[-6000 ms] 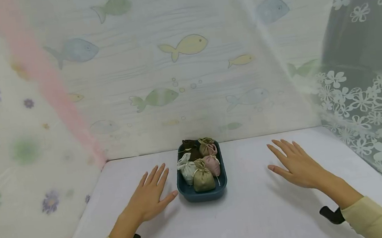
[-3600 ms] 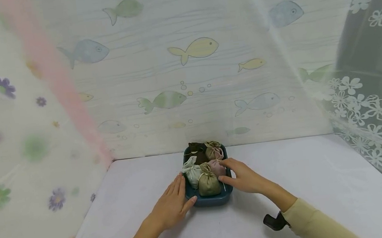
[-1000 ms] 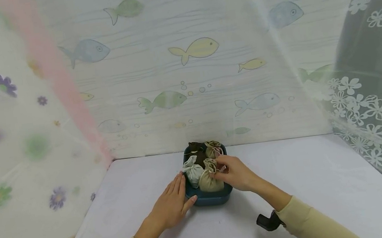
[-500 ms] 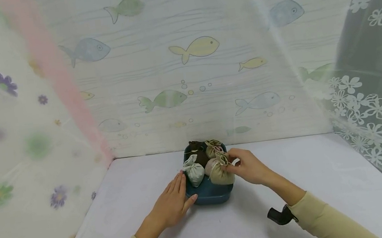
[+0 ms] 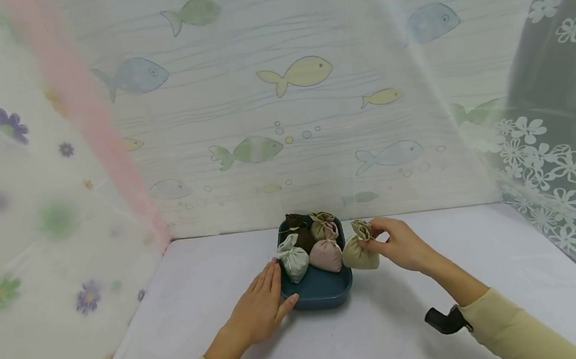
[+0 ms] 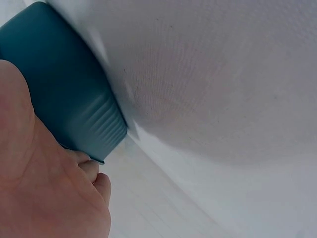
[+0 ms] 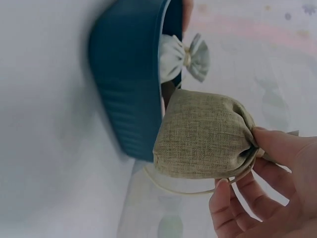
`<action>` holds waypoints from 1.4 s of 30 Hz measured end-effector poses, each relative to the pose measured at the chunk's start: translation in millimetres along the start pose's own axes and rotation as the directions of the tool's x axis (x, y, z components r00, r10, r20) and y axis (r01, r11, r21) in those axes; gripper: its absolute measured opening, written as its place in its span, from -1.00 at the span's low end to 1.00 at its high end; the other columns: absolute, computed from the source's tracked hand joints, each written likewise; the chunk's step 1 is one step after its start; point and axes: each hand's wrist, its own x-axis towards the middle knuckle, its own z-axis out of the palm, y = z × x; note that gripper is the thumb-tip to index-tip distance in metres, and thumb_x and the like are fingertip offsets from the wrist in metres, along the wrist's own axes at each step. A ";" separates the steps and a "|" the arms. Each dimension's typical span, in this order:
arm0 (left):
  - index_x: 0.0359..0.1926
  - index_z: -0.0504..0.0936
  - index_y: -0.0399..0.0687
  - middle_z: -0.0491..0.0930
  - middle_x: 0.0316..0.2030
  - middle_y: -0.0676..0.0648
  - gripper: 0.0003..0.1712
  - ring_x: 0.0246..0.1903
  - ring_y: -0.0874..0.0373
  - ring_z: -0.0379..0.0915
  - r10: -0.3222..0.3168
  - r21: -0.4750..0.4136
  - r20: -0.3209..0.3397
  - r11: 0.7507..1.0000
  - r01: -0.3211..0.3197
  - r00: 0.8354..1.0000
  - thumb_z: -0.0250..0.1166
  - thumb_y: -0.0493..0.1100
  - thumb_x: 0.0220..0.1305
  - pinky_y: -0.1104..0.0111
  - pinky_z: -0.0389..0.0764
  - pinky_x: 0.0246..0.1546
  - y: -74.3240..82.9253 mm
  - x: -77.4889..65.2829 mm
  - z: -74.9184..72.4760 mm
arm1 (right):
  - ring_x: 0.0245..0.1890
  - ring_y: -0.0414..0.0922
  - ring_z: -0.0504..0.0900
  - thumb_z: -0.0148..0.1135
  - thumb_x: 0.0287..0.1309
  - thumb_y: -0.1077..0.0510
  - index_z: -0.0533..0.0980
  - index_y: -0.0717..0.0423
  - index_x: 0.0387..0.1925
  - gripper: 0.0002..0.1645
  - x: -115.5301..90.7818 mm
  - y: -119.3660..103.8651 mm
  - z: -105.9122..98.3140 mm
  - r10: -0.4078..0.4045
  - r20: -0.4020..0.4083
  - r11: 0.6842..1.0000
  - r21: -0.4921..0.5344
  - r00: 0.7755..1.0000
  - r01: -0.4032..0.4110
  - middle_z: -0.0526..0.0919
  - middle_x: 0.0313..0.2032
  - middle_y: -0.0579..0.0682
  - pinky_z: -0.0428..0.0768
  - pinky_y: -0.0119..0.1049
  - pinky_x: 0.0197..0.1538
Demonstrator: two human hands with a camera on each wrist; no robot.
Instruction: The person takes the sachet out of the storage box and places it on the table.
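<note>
My right hand [image 5: 402,243] pinches an olive-green drawstring pouch [image 5: 362,255] by its gathered neck. It hangs just outside the right rim of a dark blue plastic basin [image 5: 316,295]. In the right wrist view the pouch [image 7: 203,136] looks like woven cloth, its cord dangling below. Against the basin's left side rests my left hand [image 5: 256,307], fingers straight and thumb at the front corner. Inside the basin sit a pale grey-green pouch [image 5: 294,261], a pink pouch [image 5: 326,256], a dark brown pouch [image 5: 302,238] and a green-and-pink pouch [image 5: 324,226].
The basin stands on a white-covered table [image 5: 222,258] near its back edge. Behind it hangs a white curtain [image 5: 307,159] printed with fish. A floral curtain [image 5: 17,234] runs along the left, and a sheer flowered one [image 5: 570,171] on the right.
My right hand has gripped the olive-green pouch, lifted it from the basin's front and carried it right past the rim, uncovering the pink pouch. The left hand stays at the basin's side.
</note>
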 end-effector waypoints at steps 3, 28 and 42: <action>0.60 -0.10 -0.37 -0.19 0.61 -0.28 0.04 0.60 -0.12 -0.23 0.004 0.003 -0.007 1.000 -0.004 1.000 -0.41 0.44 0.56 0.05 0.01 0.56 0.1 0.5 -0.5 | -0.09 -0.03 0.61 0.37 0.31 0.15 0.64 0.02 -0.28 -0.96 -3.5 5.5 -5.5 0.008 -0.017 1.000 -0.001 1.000 -0.008 0.67 -0.21 -0.07 0.60 -0.17 -0.20; 0.58 -0.04 -0.41 -0.13 0.60 -0.33 0.01 0.59 -0.18 -0.20 0.001 -0.010 0.023 1.000 -0.001 1.000 -0.29 0.39 0.59 -0.01 0.03 0.54 7.5 -3.0 -13.3 | 0.16 0.37 0.58 0.32 0.37 0.14 0.63 0.22 -0.10 -0.79 -15.5 31.2 -39.4 0.096 -0.067 0.995 -0.008 0.993 -0.097 0.73 -0.19 0.07 0.49 0.38 0.16; 0.60 -0.09 -0.37 -0.22 0.62 -0.27 0.03 0.61 -0.13 -0.26 -0.013 -0.006 0.029 1.000 0.013 0.999 -0.36 0.43 0.57 0.03 -0.02 0.56 3.9 -1.2 -5.9 | 0.04 0.22 0.64 0.29 0.41 0.11 0.63 0.31 -0.02 -0.68 -11.9 61.6 -57.9 0.151 -0.065 0.986 -0.059 0.986 -0.155 0.72 -0.08 0.19 0.65 0.05 -0.04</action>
